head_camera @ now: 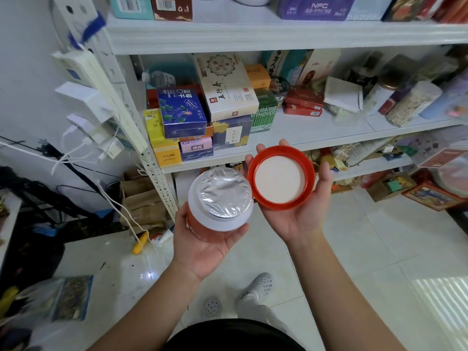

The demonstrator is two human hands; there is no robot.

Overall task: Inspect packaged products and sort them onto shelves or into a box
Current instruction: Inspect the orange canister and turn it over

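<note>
Our left grip [202, 239] curls from below around a white plastic jar with an orange label and a crinkled silver foil seal [220, 196], its sealed mouth tilted up towards us. Just right of that jar, our right grip [304, 214] lies palm up, with fingers and thumb cupped round the rim of a round red plastic lid with a white liner [279, 177], inside facing up. Beyond both grips stands a white metal shelf unit [304, 138], with a glossy blue printed carton [182, 112] above the left grip.
</note>
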